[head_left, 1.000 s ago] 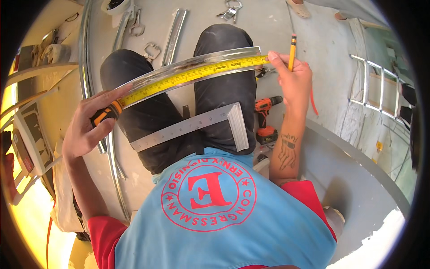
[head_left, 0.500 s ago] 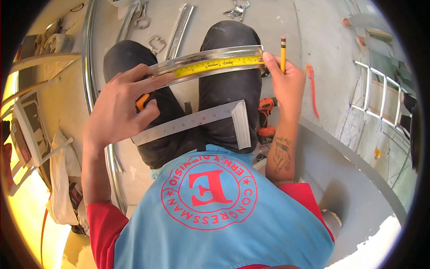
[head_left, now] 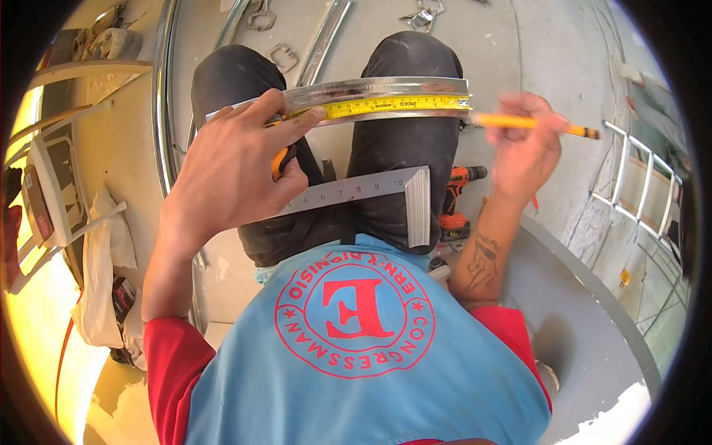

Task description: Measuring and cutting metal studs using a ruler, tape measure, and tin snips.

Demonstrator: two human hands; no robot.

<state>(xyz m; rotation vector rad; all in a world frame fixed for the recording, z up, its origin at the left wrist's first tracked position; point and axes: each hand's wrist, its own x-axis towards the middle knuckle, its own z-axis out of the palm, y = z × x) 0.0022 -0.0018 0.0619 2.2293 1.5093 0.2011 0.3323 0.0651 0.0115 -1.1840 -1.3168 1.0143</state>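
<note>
Across my knees lies a shiny metal channel with a yellow tape measure stretched along it. My left hand is closed around the tape's orange-and-black case and presses the blade against the channel's left part; the case is mostly hidden by the fingers. The tape's hooked end meets the channel's right end. Just beyond that end, my right hand pinches a yellow pencil, held level, slightly blurred. On my thighs rests a try square, its numbered blade partly under my left hand and its thick stock to the right.
An orange-and-black cordless drill stands by my right thigh. Metal channels and locking clamps lie on the floor ahead. A white ladder-like frame is at the right, and a curved grey panel nearer.
My right hand has let go of the tape's end and moved right. The pencil has swung from upright to level, its one end near the channel. My left hand keeps its hold.
</note>
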